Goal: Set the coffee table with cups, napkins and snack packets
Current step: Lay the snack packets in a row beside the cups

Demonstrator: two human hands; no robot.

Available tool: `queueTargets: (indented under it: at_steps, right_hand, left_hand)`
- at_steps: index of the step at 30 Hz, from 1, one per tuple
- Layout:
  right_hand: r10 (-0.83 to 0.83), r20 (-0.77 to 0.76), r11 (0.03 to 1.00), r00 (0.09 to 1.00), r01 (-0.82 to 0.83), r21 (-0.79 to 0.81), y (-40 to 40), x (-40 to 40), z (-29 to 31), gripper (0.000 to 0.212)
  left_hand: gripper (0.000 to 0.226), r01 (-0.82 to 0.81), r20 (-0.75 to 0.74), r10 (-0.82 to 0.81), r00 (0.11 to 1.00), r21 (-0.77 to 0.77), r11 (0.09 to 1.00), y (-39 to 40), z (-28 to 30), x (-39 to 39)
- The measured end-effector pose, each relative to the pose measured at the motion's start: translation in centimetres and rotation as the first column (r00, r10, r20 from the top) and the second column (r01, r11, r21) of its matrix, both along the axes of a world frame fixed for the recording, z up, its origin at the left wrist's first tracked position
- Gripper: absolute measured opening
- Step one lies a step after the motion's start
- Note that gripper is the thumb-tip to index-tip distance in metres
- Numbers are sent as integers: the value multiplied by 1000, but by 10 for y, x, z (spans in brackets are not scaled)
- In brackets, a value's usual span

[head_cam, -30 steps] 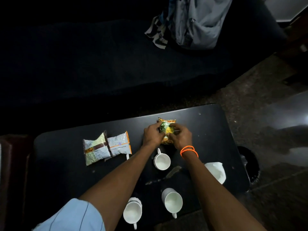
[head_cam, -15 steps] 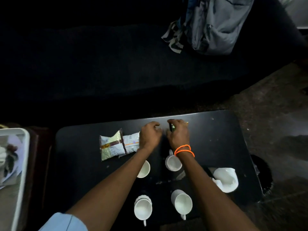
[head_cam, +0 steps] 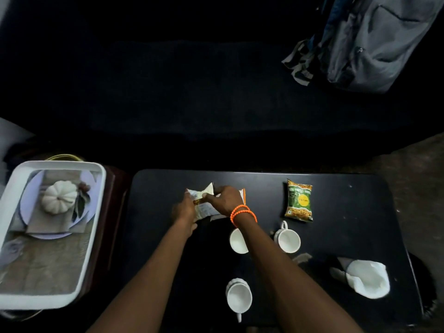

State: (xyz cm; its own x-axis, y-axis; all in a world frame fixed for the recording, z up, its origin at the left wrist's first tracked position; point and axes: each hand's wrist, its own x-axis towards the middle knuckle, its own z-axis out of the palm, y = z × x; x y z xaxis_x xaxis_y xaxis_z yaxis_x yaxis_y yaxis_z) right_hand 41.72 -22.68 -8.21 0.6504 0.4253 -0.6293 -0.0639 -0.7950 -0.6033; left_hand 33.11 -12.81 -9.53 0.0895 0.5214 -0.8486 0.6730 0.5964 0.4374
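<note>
On the black coffee table [head_cam: 348, 212] my left hand [head_cam: 183, 210] and my right hand [head_cam: 224, 199], which wears orange bands at the wrist, both grip pale snack packets [head_cam: 203, 207] at the table's back left. A green and orange snack packet [head_cam: 299, 203] lies flat to the right, untouched. Three white cups are visible: one partly behind my right forearm [head_cam: 236, 242], one beside it [head_cam: 288, 239], one near the front edge [head_cam: 239, 296]. A crumpled white napkin [head_cam: 365, 280] lies at the front right.
A white tray [head_cam: 95, 227] with a printed pumpkin picture stands left of the table on a dark stand. A dark sofa fills the back, with a grey backpack [head_cam: 382, 42] on its right end. Speckled floor shows at the right.
Both hands have let go of the green packet, which now lies on the table, and moved left onto the pale packets. The view has shifted left, bringing the white tray in.
</note>
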Motion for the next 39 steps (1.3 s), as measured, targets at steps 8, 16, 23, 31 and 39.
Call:
queueTargets:
  at_steps: [8,16,23,31,39]
  right_hand:
    - [-218,-342,927,914,303,219,16,-20,13,34]
    - [-563,-513,564,647,756,334,2,2,30,34]
    - [-504,-746,392,434,885,250,-49,34,26,51]
    - [-667,-93,677,739,653,341,-116,54,-5,70]
    - [-119,368,964,922,196,-177,-121,54,-19,52]
  left_hand:
    - [53,-66,152,77,985,-73,995,19,11,-13]
    - [20,49,350,-63,935,49,998,13,31,24]
    - [26,225,531,-145,835,-89,970,-33,23,69]
    - [17,632,312,-674,669,239,737,-64,4,94]
    - [49,812,-228,-942,248,579,74,-72,-11,96]
